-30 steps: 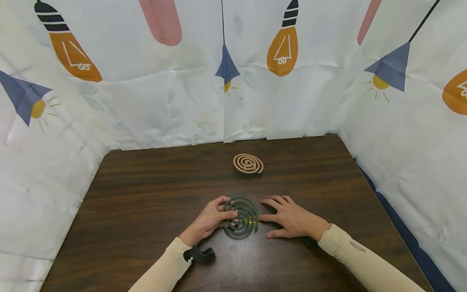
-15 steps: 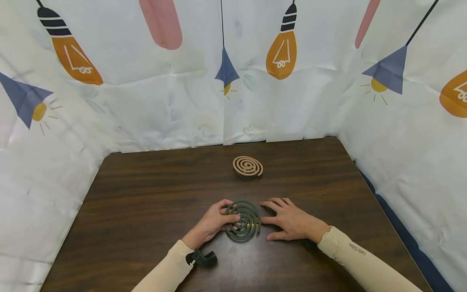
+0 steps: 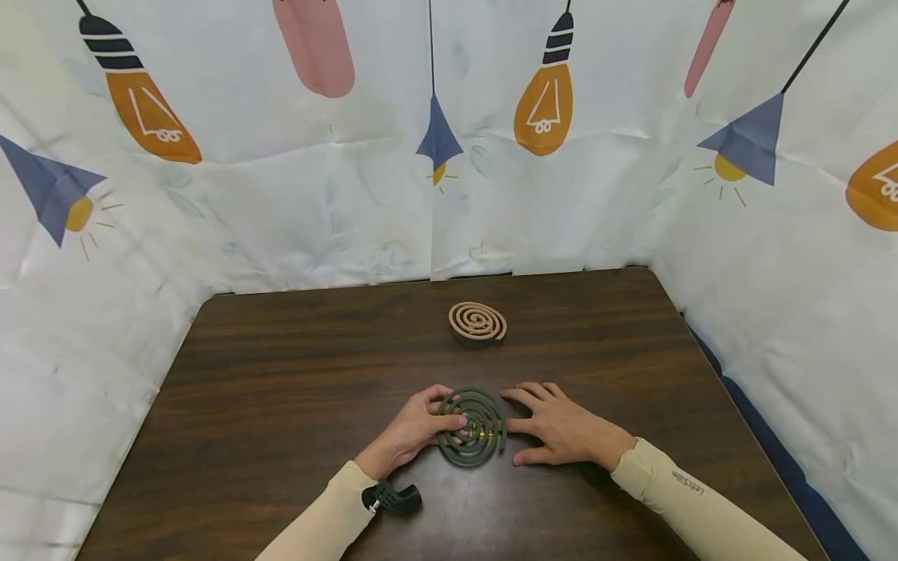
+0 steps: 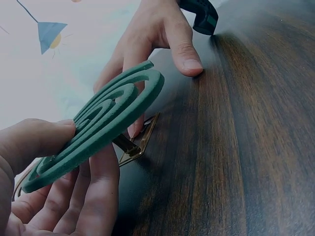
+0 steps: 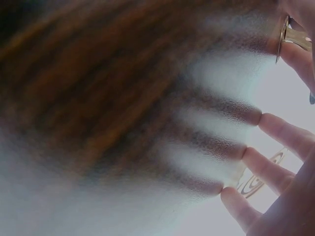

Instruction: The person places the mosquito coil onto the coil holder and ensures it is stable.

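Note:
My left hand pinches a green mosquito coil, thumb on its upper face and fingers underneath. In the left wrist view the coil is tilted above a small gold metal stand on the table. Through the coil's rings, the head view shows only bits of the stand; whether the two touch, I cannot tell. To the right, my right hand rests on the table with its fingers spread. Its index finger reaches to the stand, which also shows in the right wrist view beside that finger.
A tan mosquito coil lies farther back on the dark wooden table. White printed cloth stands around the table's back and sides. A black strap piece sits at my left wrist.
My left hand has shifted the green coil slightly right, over more of the stand. The right hand stays in about the same place. The head view has tipped a little.

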Motion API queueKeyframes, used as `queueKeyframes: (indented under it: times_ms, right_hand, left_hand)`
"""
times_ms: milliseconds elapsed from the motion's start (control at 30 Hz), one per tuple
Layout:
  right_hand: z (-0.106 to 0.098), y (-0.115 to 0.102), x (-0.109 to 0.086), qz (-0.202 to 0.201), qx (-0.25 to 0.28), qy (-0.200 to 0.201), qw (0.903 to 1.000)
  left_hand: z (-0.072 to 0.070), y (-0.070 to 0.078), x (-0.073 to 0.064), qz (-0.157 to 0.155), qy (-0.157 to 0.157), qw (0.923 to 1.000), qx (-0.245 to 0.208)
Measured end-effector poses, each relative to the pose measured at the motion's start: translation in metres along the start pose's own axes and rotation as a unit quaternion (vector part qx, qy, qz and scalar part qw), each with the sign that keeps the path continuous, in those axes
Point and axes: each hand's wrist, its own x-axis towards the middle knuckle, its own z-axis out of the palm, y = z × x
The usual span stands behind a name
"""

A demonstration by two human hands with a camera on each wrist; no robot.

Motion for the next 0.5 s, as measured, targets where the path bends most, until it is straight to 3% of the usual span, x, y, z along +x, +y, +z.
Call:
queueKeyframes:
  times_ms: [500]
  right_hand:
    - [0.0003,-0.0007,-0.0004,-0.006,-0.003,0.008,0.9999]
  left_hand:
    - [0.0027,0.0008,-0.0004,0.008,-0.005,1.0,0.001]
